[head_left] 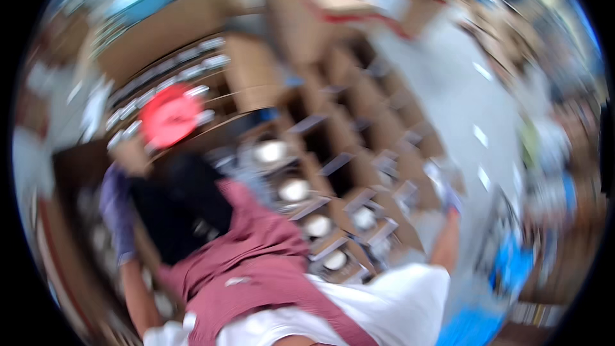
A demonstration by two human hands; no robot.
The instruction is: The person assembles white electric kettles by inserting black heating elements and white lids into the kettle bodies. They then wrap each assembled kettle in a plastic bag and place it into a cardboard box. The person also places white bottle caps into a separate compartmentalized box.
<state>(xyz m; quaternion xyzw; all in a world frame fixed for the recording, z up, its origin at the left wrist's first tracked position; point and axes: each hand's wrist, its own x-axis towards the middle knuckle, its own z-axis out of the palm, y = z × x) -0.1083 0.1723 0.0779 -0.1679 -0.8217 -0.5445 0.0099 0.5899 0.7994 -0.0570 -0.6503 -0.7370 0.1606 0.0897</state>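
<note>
The whole view is smeared by motion. My left hand (118, 208), in a purple glove, is at the left, beside a small brown cardboard piece (132, 156). Its fingers are too blurred to show whether they grip the cardboard. Out to the right is my gloved right hand (452, 200), with a whitish, glassy-looking thing (438, 176) at its fingers; its exact kind is lost in the blur. Between my hands, small open cardboard boxes (333, 243) stand in rows. Several contain round white-topped items (295, 189).
A red round object (170, 115) lies on a carton of shiny-rimmed items at the left. A large carton (301, 19) stands at the back. Grey floor (442, 90) runs along the right, with blue plastic (512, 259) beyond my right arm.
</note>
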